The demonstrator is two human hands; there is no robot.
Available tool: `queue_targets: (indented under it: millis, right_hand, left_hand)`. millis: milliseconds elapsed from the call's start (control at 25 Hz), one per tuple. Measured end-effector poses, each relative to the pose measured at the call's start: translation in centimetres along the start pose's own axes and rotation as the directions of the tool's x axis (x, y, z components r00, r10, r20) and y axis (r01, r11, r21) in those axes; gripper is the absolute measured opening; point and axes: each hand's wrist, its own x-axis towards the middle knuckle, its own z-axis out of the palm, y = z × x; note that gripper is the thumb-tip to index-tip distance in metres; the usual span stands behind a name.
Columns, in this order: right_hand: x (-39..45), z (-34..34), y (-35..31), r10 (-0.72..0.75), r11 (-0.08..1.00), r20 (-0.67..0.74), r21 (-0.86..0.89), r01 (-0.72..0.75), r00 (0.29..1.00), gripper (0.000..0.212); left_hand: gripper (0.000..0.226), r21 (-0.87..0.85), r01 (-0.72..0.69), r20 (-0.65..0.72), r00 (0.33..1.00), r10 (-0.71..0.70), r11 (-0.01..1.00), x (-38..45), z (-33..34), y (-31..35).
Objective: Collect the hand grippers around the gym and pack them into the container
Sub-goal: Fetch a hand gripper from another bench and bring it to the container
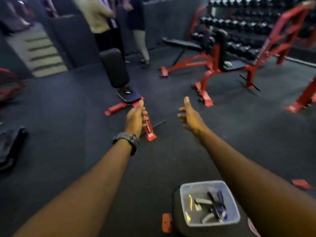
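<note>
Both arms reach forward over the dark floor: the left hand and right hand are loose-fingered, holding nothing. Ahead stands a red bench. Low near the right arm, the clear container holds several hand grippers. A black watch circles the left wrist.

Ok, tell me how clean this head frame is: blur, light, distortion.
Head view: dim, cool light. Motion blur smears the people at top left and softens the dumbbell rack. The clear container and the hand grippers inside it are also soft. Wide-angle stretch elongates both forearms. The left hand and right hand are fairly sharp, both open and empty.
</note>
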Motion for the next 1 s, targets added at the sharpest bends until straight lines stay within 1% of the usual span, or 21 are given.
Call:
queue_targets:
  millis: [80, 160, 200, 280, 400, 520, 640, 840, 1000]
  right_hand:
    - [-0.1, 4.4, -5.4, -0.110, 0.994, 0.089, 0.021, 0.108, 0.990, 0.069]
    - [-1.0, 8.4, -8.3, -0.163, 0.986, 0.157, -0.003, 0.165, 0.974, 0.071]
    - [-1.6, 10.3, -9.1, -0.166, 0.984, 0.188, -0.033, 0.175, 0.968, 0.073]
    - [-2.3, 13.6, -9.6, -0.155, 0.983, 0.232, -0.063, 0.174, 0.960, 0.076]
    - [-1.7, 17.9, -10.4, -0.153, 0.983, 0.229, -0.065, 0.172, 0.961, 0.078]
    - [-0.3, 22.9, -11.4, -0.158, 0.981, 0.193, -0.078, 0.176, 0.968, 0.078]
    - [1.4, 27.5, -11.7, -0.142, 0.986, 0.173, -0.057, 0.154, 0.975, 0.077]
    - [5.9, 32.7, -11.7, -0.114, 0.990, 0.145, -0.067, 0.125, 0.983, 0.080]
    - [14.2, 36.7, -11.0, -0.087, 0.993, 0.144, -0.073, 0.098, 0.986, 0.082]
  left_hand:
    - [0.035, -0.008, -0.093, -0.084, 0.992, 0.092, 0.996, 0.5, -4.0, 3.6]
    - [0.037, -0.032, -0.151, -0.165, 0.976, 0.144, 0.988, 0.7, -7.8, 5.7]
    - [0.038, -0.046, -0.171, -0.193, 0.968, 0.160, 0.984, 0.7, -9.8, 6.5]
    - [0.041, -0.059, -0.197, -0.206, 0.962, 0.182, 0.979, 1.0, -13.3, 7.3]
    - [0.051, -0.067, -0.211, -0.239, 0.952, 0.190, 0.975, 2.6, -17.9, 8.0]
    - [0.058, -0.056, -0.196, -0.227, 0.957, 0.179, 0.979, 5.5, -22.8, 8.3]
    - [0.061, -0.039, -0.173, -0.164, 0.973, 0.165, 0.984, 9.0, -26.5, 8.3]
    - [0.054, -0.041, -0.121, -0.098, 0.988, 0.116, 0.992, 15.7, -28.6, 7.1]
    - [0.055, -0.014, -0.077, -0.063, 0.995, 0.076, 0.997, 23.7, -29.2, 4.9]
